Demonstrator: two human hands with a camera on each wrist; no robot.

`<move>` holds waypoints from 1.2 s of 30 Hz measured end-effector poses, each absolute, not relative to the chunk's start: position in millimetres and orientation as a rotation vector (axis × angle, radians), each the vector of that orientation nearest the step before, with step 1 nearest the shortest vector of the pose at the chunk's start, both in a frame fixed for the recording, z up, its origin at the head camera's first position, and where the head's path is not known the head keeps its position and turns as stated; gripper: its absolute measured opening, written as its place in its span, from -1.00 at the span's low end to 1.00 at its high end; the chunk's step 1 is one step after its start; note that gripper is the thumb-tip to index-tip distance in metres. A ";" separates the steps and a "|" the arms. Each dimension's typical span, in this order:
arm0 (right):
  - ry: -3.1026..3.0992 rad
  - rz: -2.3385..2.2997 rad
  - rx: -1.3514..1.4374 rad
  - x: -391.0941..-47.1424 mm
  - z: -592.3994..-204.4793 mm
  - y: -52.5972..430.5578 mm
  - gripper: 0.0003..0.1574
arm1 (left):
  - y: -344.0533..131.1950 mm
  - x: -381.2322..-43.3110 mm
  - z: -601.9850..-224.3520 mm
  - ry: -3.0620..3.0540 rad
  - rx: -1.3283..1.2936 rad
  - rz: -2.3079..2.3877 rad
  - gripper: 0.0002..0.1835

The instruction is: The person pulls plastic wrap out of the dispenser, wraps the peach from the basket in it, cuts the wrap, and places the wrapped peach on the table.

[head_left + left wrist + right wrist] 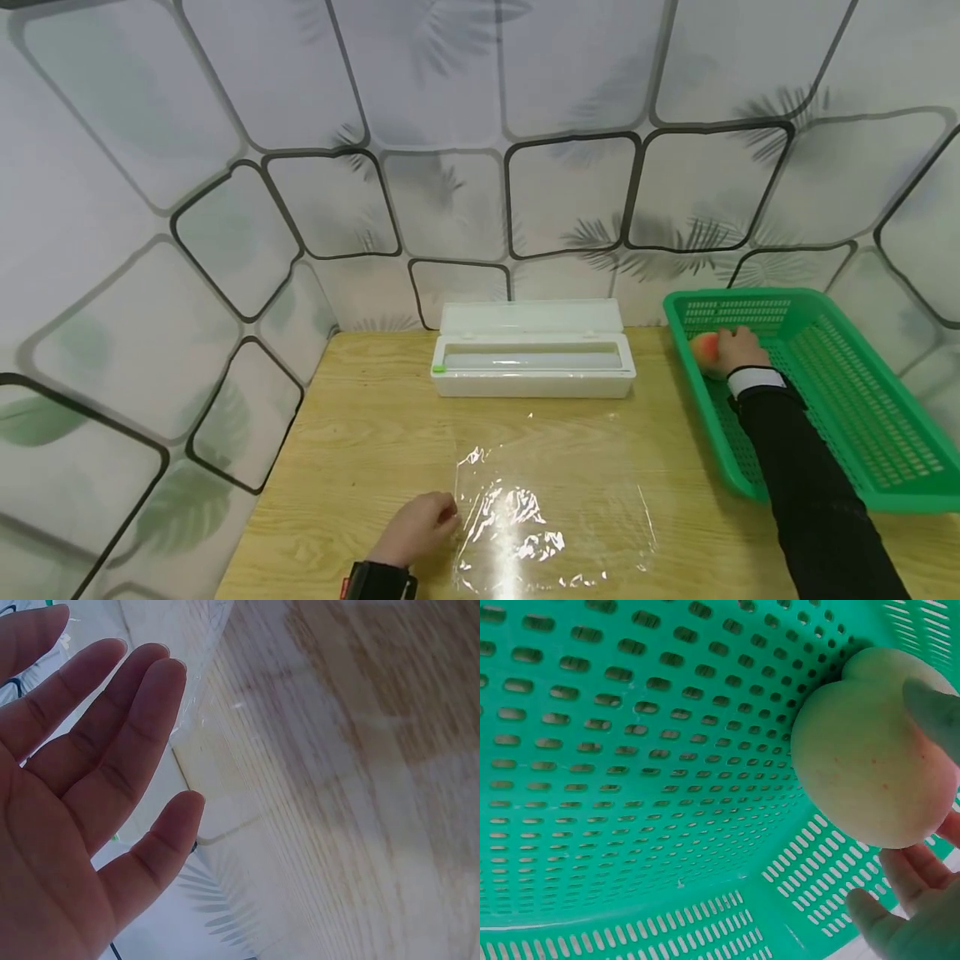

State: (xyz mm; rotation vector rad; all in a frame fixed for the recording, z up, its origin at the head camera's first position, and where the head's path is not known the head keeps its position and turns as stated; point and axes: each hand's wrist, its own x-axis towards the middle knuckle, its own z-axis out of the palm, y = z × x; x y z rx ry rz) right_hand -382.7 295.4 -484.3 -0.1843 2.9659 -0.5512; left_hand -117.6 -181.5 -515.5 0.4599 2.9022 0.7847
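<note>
In the head view a pale peach [703, 354] with a red blush sits at the left far end of the green plastic basket [885, 400]. My right hand [738, 348] reaches in and grips it. The right wrist view shows the thumb on one side of the peach [862, 761] and fingers at its other side. My left hand [420, 525] is at the left edge of a clear sheet of plastic film [555, 508] on the table. Its fingers [124, 750] are loosely extended and hold nothing; whether they touch the film is unclear.
A white cling film box [532, 386] with its lid raised stands at the back of the wooden table [360, 417], a roll visible inside. Behind and to the left hangs a patterned curtain [442, 200]. The basket occupies the table's right side.
</note>
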 end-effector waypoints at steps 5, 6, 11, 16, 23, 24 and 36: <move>3.002 -0.478 -0.249 -378.7 -484.2 299.8 -0.36 | -180.5 -117.7 -517.7 2.900 0.457 0.784 -0.86; 2.995 -0.486 -0.258 -377.9 -483.3 300.6 -0.35 | -180.3 -117.8 -518.1 2.898 0.454 0.783 -0.86; 2.939 -0.531 -0.263 -373.9 -474.9 301.1 -0.35 | -179.0 -118.7 -517.5 2.900 0.469 0.788 -0.87; 2.925 -0.477 -0.276 -369.8 -468.6 299.3 -0.33 | -177.6 -119.3 -516.1 2.915 0.484 0.780 -0.89; 2.907 -0.484 -0.288 -372.0 -478.6 305.2 -0.26 | -178.3 -117.7 -512.8 2.901 0.500 0.775 -0.89; 2.914 -0.493 -0.302 -372.4 -481.2 307.0 -0.26 | -178.4 -117.4 -512.7 2.901 0.503 0.775 -0.89; 3.060 -0.673 -0.264 -344.6 -450.5 312.2 -0.08 | -176.5 -114.4 -514.7 2.886 0.528 0.776 -0.88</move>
